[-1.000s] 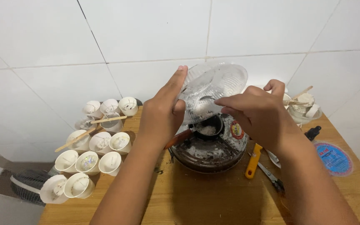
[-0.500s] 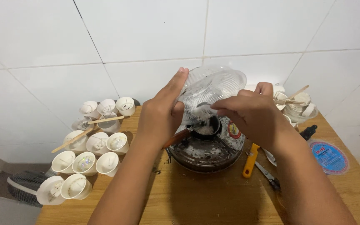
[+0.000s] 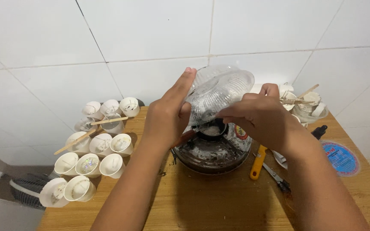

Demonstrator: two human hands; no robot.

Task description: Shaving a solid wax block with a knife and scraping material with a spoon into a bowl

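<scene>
A clear ribbed plastic cover (image 3: 221, 92) is tilted above a round dirty fan motor housing (image 3: 213, 149) on the wooden table (image 3: 219, 201). My left hand (image 3: 168, 117) grips the cover's left edge, fingers up along its rim. My right hand (image 3: 260, 115) holds the cover's lower right side, fingertips near a dark round hub (image 3: 210, 128) at the housing's middle. What lies under my fingertips is hidden.
Several white paper cups (image 3: 88, 164) with wooden sticks (image 3: 108, 121) lie on their sides at the table's left. A yellow-handled tool (image 3: 258, 162), scissors (image 3: 275, 175) and a blue round label (image 3: 341, 156) lie at the right. More cups and sticks (image 3: 307, 102) sit at the back right. A fan (image 3: 24, 192) stands on the floor.
The cover has stayed tilted over the housing while both hands shifted slightly on it; my right hand's fingers moved down toward the hub.
</scene>
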